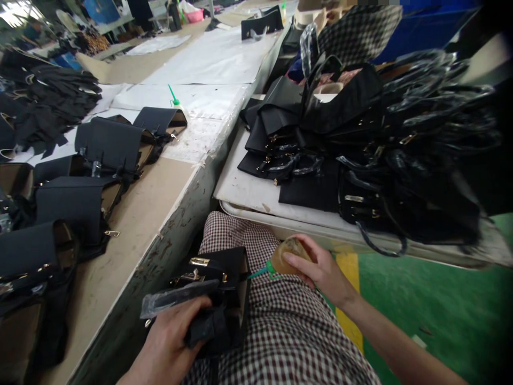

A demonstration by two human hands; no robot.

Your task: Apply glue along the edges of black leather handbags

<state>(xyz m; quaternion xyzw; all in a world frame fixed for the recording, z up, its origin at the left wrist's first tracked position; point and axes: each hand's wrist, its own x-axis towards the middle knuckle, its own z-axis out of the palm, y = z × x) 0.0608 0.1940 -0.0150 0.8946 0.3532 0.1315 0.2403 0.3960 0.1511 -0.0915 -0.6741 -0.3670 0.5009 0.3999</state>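
A black handbag (pixel 230 267) with gold fittings rests on my lap, on a checked cloth (pixel 288 321). My left hand (pixel 172 337) is closed round its near side, beside a plastic-wrapped handle (pixel 180 297). In my right hand (pixel 315 264) is a squeezable glue bottle (pixel 290 254), brownish and tilted on its side. Its thin green nozzle (pixel 260 272) points left, with the tip at the bag's open edge. Whether the tip touches the edge I cannot tell.
Several black bag bodies (pixel 72 203) stand along the table (pixel 144 214) at left. Another green-nozzled bottle (pixel 175 100) is farther back. To the right, a pile of black handbags (pixel 360 144) with wrapped handles lies on a white-topped stand (pixel 240 187).
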